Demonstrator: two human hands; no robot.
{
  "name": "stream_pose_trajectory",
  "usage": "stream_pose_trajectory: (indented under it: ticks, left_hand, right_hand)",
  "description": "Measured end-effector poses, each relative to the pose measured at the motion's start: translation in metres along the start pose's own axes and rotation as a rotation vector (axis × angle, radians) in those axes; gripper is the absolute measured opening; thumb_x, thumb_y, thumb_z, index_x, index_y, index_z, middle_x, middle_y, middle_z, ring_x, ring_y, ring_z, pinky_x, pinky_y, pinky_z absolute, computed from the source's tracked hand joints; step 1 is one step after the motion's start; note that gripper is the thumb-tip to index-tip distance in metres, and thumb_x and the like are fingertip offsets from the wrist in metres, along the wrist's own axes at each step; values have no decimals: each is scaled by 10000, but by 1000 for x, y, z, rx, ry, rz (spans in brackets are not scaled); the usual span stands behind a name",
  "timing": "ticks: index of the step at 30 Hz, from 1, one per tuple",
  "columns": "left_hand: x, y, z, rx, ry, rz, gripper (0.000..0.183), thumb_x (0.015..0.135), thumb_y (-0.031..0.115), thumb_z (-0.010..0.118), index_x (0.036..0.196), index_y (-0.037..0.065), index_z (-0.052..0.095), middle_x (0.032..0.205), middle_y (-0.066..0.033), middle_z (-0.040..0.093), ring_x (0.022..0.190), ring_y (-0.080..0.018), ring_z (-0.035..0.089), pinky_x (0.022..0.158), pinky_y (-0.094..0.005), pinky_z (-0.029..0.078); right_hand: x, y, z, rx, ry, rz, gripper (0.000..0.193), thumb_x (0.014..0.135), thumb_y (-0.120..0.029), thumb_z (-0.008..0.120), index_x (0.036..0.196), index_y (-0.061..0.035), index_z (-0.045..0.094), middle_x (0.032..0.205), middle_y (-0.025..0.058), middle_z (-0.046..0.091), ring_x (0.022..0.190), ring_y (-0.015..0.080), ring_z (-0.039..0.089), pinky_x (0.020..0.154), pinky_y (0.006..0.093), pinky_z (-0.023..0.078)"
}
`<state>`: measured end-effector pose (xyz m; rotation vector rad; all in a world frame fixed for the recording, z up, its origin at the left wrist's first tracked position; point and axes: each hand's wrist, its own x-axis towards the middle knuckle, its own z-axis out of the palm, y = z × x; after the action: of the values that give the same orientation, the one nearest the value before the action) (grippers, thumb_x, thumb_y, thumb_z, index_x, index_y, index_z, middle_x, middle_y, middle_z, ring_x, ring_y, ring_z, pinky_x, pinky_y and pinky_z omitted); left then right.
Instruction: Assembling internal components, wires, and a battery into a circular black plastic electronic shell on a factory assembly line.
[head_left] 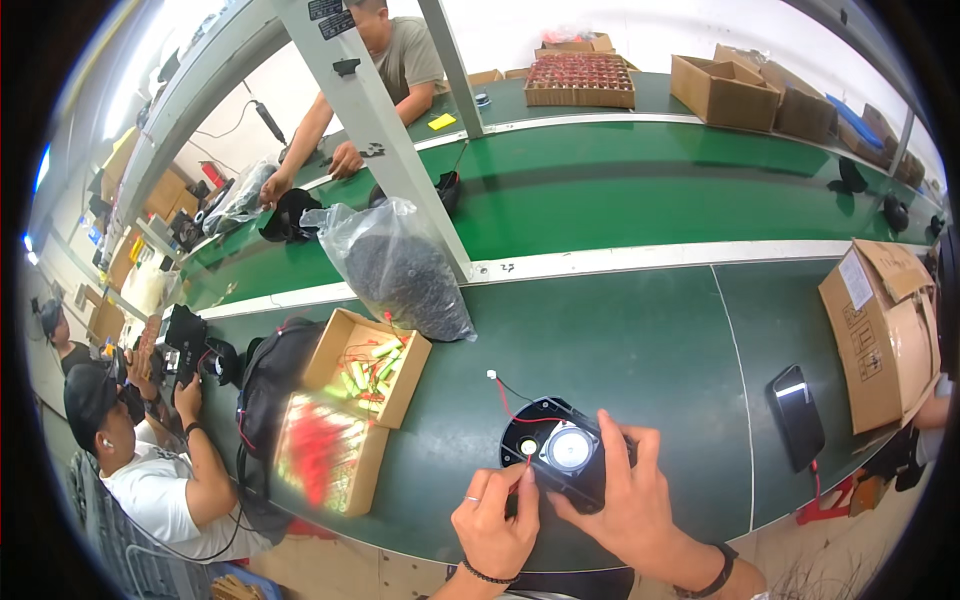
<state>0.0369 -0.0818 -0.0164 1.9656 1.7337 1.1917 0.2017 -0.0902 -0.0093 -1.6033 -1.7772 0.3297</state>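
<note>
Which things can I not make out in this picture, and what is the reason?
All in the head view:
Pinched red wire: its end covered by the left hand.
Black housing: underside hidden by the housing itself.
Red bundle at left: too blurred.
Plastic bag: small dark contents, unclear through the plastic.
Right-side carton: inside hidden by its walls.

Got my left hand (495, 522) in a pinch, thumb and index tips close together, palm down-ish. My right hand (638, 500) is in a wider grip, fingers pointing away from me, thumb stuck out leftward.
</note>
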Motion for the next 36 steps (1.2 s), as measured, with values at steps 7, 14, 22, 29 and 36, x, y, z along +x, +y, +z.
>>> stream_pose_trajectory:
  ticks: [7,14,22,29,36]
  left_hand:
    - [-7,-6,13,-179,25,-69,74,959,21,729,961,-16,665,726,-65,635,594,-79,577,540,-232,444]
    - [-5,-6,18,-464,69,-253,121,972,56,754,922,-22,676,699,-34,656,621,-58,591,558,-251,475]
    - [3,2,10,-539,37,-363,221,967,71,780,829,-9,627,638,72,474,602,-1,382,531,-205,297]
    - [11,-10,9,-812,-101,-509,223,970,102,791,915,30,587,799,39,541,692,-3,444,597,-205,356]
    - [29,-25,5,-1019,-318,-190,592,1006,72,671,1513,-20,381,1469,-146,510,1363,-200,509,1176,-369,380]
  right_hand:
    - [0,2,0,56,22,31,1002,655,-267,978,1479,20,484,1250,194,491,911,348,708,686,420,640]
    - [4,-1,-3,143,30,103,828,630,-254,982,1328,-68,579,1231,178,500,963,341,693,731,428,639]
    - [6,1,-2,144,74,85,779,607,-239,973,1275,-79,605,1184,162,548,945,298,662,736,420,619]
    - [7,0,-6,209,146,57,802,603,-257,986,1278,-61,598,1157,172,551,1035,307,614,781,415,585]
    - [3,0,-13,321,92,-41,887,617,-340,1012,1320,-19,576,1197,193,524,1077,315,585,850,423,568]
